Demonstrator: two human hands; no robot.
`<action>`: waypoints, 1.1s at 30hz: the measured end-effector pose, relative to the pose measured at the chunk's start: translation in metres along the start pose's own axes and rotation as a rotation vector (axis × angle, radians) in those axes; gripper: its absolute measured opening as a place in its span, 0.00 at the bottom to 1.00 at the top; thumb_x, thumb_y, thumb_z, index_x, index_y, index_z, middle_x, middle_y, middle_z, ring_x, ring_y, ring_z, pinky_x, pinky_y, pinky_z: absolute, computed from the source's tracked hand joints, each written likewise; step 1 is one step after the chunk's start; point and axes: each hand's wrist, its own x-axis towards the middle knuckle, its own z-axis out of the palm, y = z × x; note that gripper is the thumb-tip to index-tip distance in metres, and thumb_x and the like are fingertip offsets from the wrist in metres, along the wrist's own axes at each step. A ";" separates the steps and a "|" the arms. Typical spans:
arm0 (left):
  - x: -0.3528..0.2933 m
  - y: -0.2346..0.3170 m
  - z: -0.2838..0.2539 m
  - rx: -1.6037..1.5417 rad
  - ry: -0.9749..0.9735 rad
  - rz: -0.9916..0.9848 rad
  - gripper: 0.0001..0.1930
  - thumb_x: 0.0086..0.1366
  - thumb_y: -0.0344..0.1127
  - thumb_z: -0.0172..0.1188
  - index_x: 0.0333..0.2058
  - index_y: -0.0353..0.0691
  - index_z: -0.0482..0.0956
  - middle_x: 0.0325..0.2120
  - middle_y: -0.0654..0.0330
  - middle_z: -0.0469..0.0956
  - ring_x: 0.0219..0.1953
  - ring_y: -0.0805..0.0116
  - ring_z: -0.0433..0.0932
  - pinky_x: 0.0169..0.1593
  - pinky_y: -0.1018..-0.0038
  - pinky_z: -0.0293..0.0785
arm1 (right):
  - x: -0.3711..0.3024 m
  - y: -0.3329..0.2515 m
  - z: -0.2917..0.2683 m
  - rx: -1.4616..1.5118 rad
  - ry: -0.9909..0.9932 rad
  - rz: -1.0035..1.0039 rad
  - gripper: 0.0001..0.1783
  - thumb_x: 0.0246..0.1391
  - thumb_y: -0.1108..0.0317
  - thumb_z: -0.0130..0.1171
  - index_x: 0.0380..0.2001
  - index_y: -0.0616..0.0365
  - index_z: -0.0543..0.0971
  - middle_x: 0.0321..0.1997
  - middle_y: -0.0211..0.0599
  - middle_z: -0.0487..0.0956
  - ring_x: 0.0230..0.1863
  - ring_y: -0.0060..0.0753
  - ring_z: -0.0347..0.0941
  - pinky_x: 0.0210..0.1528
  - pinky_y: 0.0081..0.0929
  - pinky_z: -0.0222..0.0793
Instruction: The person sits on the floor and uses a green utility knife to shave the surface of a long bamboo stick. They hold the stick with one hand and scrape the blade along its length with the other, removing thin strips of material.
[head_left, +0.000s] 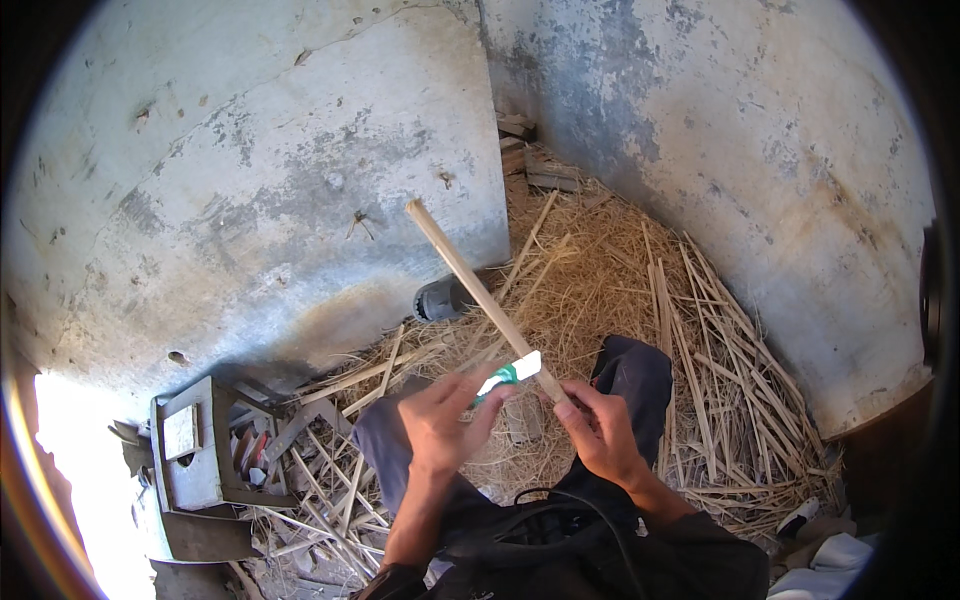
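A long, pale wooden stick [468, 278] slants up and to the left in front of me. My right hand [603, 432] is closed around its near end, with thumb and fingers pinching the wood. My left hand [445, 415] grips what looks like a green-handled knife [500, 378], partly covered by the fingers. Its bright, glaring blade lies across the stick a little above my right hand. The far end of the stick is unsupported, in front of the wall.
Shavings [570, 275] cover the floor between my legs and beyond. Many thin sticks [735, 380] are heaped along the right wall. A dark cylindrical container [442, 299] lies by the left wall. A worn wooden box frame [190, 445] stands at the lower left, near scattered slats.
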 end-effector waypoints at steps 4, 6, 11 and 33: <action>0.021 -0.006 -0.020 0.080 0.101 -0.119 0.16 0.61 0.34 0.77 0.47 0.35 0.90 0.24 0.55 0.81 0.23 0.68 0.76 0.31 0.72 0.72 | -0.013 0.007 0.006 0.010 -0.031 -0.004 0.17 0.73 0.64 0.59 0.54 0.67 0.82 0.26 0.24 0.74 0.25 0.11 0.61 0.27 0.20 0.56; 0.026 -0.016 -0.025 0.086 0.101 -0.079 0.16 0.62 0.33 0.77 0.47 0.34 0.90 0.24 0.54 0.82 0.23 0.68 0.76 0.31 0.72 0.73 | -0.018 0.011 0.006 0.031 -0.042 0.007 0.17 0.74 0.64 0.58 0.55 0.67 0.83 0.26 0.19 0.71 0.24 0.08 0.57 0.26 0.18 0.51; 0.034 -0.030 -0.032 0.129 0.197 -0.043 0.15 0.60 0.33 0.78 0.47 0.41 0.92 0.25 0.57 0.82 0.22 0.70 0.79 0.30 0.72 0.75 | -0.022 0.013 0.002 0.001 -0.089 0.091 0.17 0.70 0.65 0.62 0.54 0.68 0.82 0.27 0.36 0.80 0.27 0.19 0.74 0.30 0.26 0.69; 0.052 -0.033 -0.038 0.141 0.218 -0.065 0.16 0.59 0.28 0.77 0.47 0.41 0.92 0.23 0.59 0.81 0.22 0.75 0.76 0.30 0.75 0.72 | -0.027 0.016 0.001 0.055 -0.094 0.051 0.18 0.75 0.62 0.58 0.55 0.67 0.82 0.27 0.26 0.74 0.24 0.11 0.62 0.27 0.21 0.57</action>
